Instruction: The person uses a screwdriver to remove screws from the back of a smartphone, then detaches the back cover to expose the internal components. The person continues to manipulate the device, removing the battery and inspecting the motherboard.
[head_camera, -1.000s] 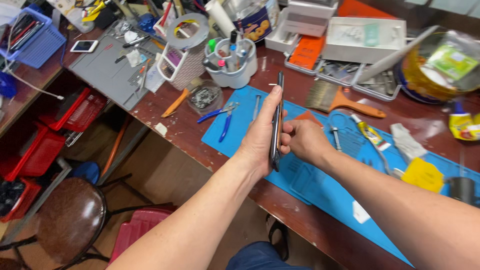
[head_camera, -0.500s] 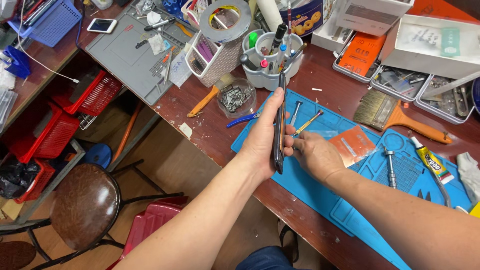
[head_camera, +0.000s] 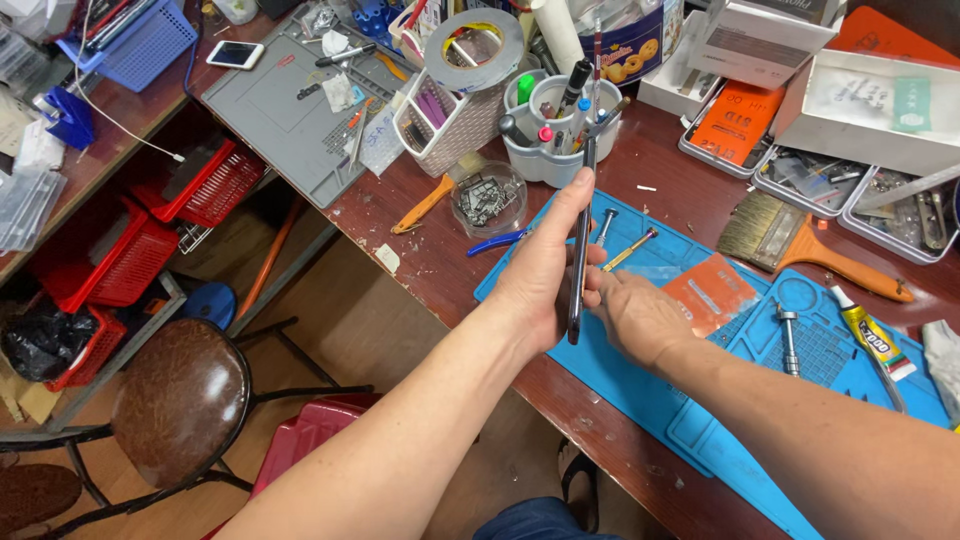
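Head view: I hold a thin dark phone (head_camera: 580, 240) edge-on between both hands, above the near part of the blue work mat (head_camera: 650, 385). My left hand (head_camera: 537, 275) is closed around it, palm against 1 flat side, fingers stretched up along it and curling over its edge. My right hand (head_camera: 640, 315) presses against the other side, fingers bent on the phone's lower half; I cannot tell how firmly it grips. The phone stands nearly upright, its top end pointing away from me toward the pale pen cup (head_camera: 555, 140).

On the mat, just beyond my right hand, lies an orange packet (head_camera: 715, 292), with 2 small screwdrivers (head_camera: 628, 250) near my fingertips. A blue-handled tweezer (head_camera: 497, 241) rests at the mat's far left edge. Farther right sit a wide brush with an orange handle (head_camera: 800, 240) and a tube of glue (head_camera: 868, 335). On the wooden counter (head_camera: 440, 260) beside the mat stands a clear round dish of small parts (head_camera: 487, 196), and behind it a white basket (head_camera: 440, 120) carrying a roll of grey tape (head_camera: 475, 45). Below the counter, to my left, stands a brown stool (head_camera: 180, 400).
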